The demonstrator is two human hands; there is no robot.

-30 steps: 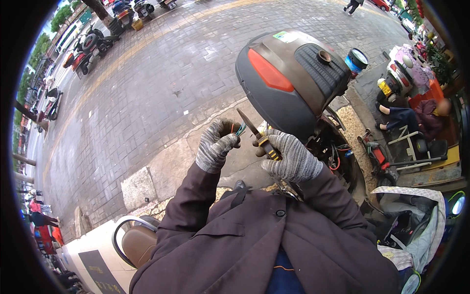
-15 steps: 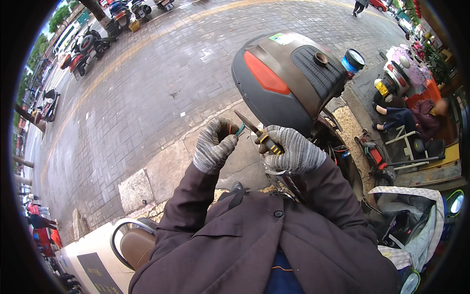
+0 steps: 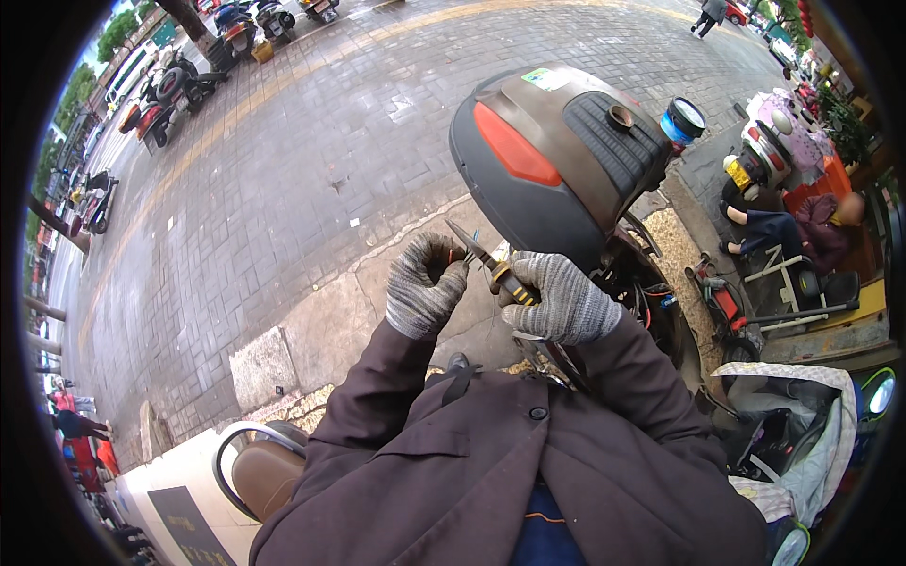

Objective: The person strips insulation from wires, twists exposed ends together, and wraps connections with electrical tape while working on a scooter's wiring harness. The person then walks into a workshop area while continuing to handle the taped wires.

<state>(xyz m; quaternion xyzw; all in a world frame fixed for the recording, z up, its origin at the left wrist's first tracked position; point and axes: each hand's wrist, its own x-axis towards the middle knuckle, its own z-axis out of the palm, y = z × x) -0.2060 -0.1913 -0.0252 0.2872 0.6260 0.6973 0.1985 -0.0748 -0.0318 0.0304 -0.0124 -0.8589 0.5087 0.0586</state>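
The grey-knit-gloved left hand [image 3: 418, 291] pinched thin, coloured wires [image 3: 467, 258] between its fingers, apparently steadying them beside the pointed, black-and-yellow-handled knife [image 3: 504, 274] clamped in the grey-knit-gloved right hand [image 3: 566, 300].

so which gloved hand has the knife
The right hand, wrapped around the black-and-yellow handle of the knife; the left hand instead pinches thin wires.

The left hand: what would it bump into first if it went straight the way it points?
Probably the knife in the right hand: its blade crosses just ahead of the left hand and the wires it pinches, though depth is hard to judge.
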